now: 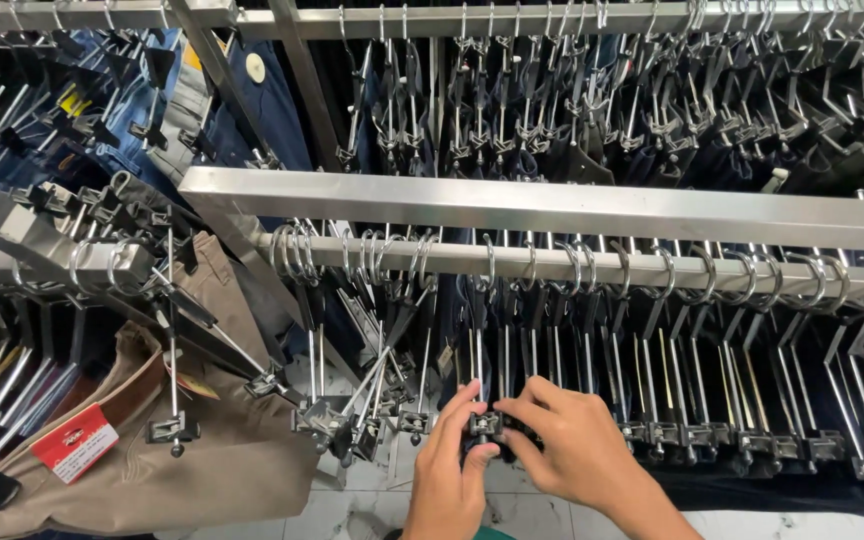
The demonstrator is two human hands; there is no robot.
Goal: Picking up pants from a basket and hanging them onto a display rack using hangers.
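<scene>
left hand (449, 470) and right hand (570, 445) both pinching one hanger clip (483, 425) below the lower steel rail (572, 262), dark trousers (752, 480) apparently not yet freed or fully clipped.

Steel rail (552, 262) of clip hangers (652, 400)

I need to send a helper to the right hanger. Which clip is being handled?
Find the lower steel rail packed with hangers. Below its middle, the left hand and right hand meet on one black clip. It alone is pinched between fingers.
</scene>
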